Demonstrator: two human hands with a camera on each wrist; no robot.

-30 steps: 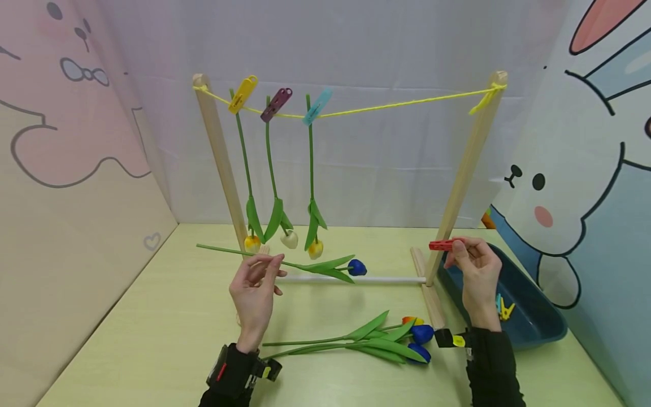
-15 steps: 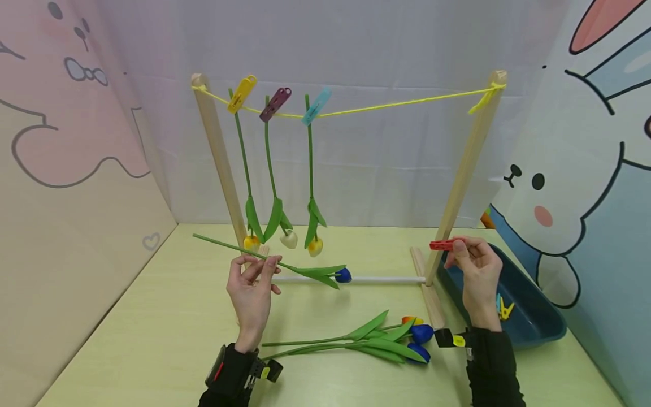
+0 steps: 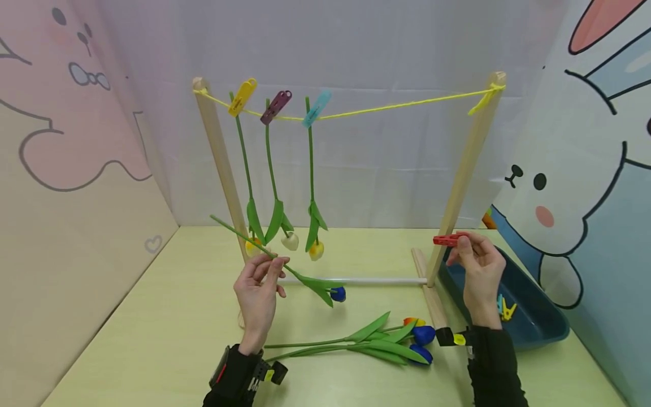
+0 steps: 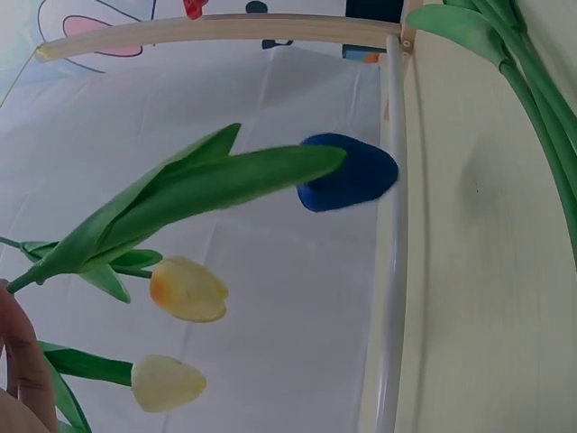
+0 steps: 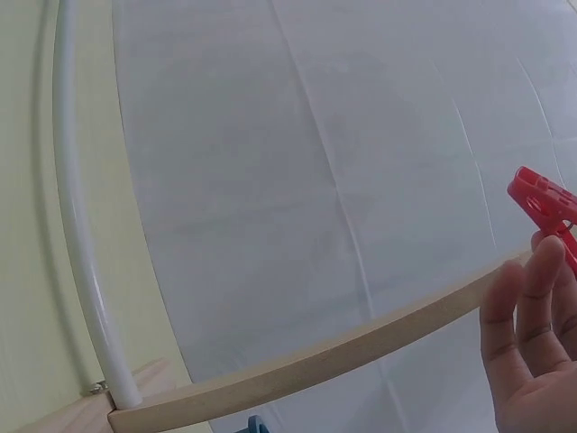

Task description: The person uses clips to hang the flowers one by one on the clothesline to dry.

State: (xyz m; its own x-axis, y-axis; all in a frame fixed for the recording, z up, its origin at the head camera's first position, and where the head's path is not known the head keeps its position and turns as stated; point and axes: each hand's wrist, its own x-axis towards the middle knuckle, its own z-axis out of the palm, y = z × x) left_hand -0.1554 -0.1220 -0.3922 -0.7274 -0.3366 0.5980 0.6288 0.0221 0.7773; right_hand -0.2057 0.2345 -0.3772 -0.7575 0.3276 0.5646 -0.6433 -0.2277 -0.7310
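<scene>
My left hand (image 3: 259, 294) pinches the green stem of an artificial blue tulip (image 3: 338, 294), whose bloom slants down to the right. In the left wrist view the blue tulip (image 4: 347, 173) shows large, its leaf overlapping the bloom. My right hand (image 3: 478, 274) pinches a red clothespin (image 3: 447, 240) beside the right post; the right wrist view shows that red clothespin (image 5: 544, 200) at the fingertips. Three tulips hang bloom-down from a yellow string (image 3: 386, 107), under a yellow clothespin (image 3: 242, 97), a purple clothespin (image 3: 276, 107) and a light blue clothespin (image 3: 317, 109).
Several tulips (image 3: 376, 342) lie on the table in front of the frame. A dark blue basin (image 3: 546, 333) with a yellow clothespin (image 3: 507, 310) and a light blue one stands at right. Wooden posts (image 3: 470, 164) and a white rod (image 3: 376, 281) form the frame.
The blue tulip has tilted in my left hand: its stem end rose and its bloom swung down and left. The red clothespin stays in my right hand, nearly still.
</scene>
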